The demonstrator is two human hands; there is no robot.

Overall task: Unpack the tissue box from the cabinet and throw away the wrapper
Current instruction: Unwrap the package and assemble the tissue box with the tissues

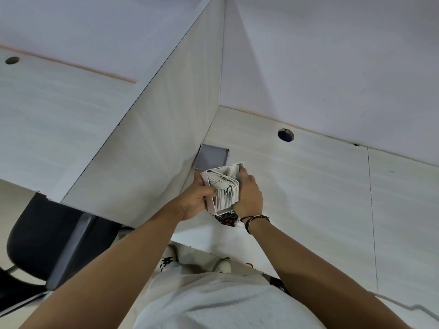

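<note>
Head view. Nearest the lens I logged the person's white shirt, with both bare forearms reaching away from it toward the desk.

The left hand was closed around the near-left wall of a white tissue box, fingers curled over its rim. The right hand was closed on the opposite side, palm against a stack of folded tissues standing on edge inside the box. I could not tell whether the right fingers gripped the box wall, the tissues, or both. Dark cord bracelets sat on the right wrist.

The box was held between the two hands, tilted, above the desk surface close to its front edge. Just under the grip, on the near side, a crumpled wrapper with black, white and red print showed between the wrists; I could not tell whether it rested on the desk or hung from the box.

Just beyond the grip, a grey square recess sat in the desk top against the white partition panel. Farther beyond and to the right of the grip was a round cable hole. Well to the left and nearer than the grip, a black chair stood past the partition. Below the grip, under the desk edge, I noted white shoes.
</note>
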